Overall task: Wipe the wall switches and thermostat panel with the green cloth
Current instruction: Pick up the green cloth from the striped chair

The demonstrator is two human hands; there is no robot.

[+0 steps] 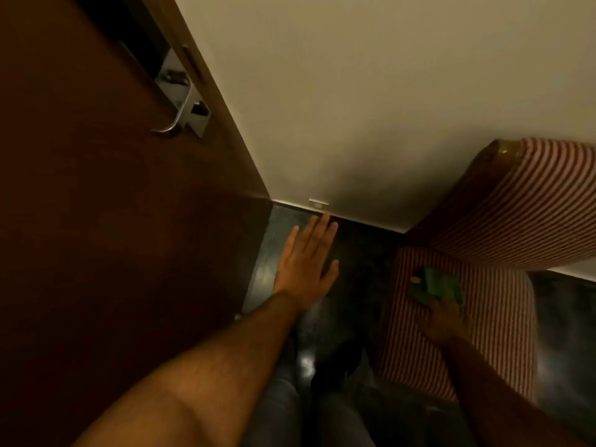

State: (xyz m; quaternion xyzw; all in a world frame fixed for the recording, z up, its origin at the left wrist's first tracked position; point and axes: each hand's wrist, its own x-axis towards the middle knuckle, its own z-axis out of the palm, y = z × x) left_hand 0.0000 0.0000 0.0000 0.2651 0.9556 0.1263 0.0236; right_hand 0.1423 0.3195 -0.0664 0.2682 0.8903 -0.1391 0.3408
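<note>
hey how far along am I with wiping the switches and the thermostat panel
Nothing looks wiped yet. In hand: your right hand holds the green cloth over the striped chair; your left hand is open and empty. No switches or thermostat are in view, only a low wall outlet, so all the wiping is left.

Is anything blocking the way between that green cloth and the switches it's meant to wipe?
No switches or thermostat show here. The right hand holds the green cloth over the striped armchair. The wall above is bare, with only a small plate near the floor.
</note>
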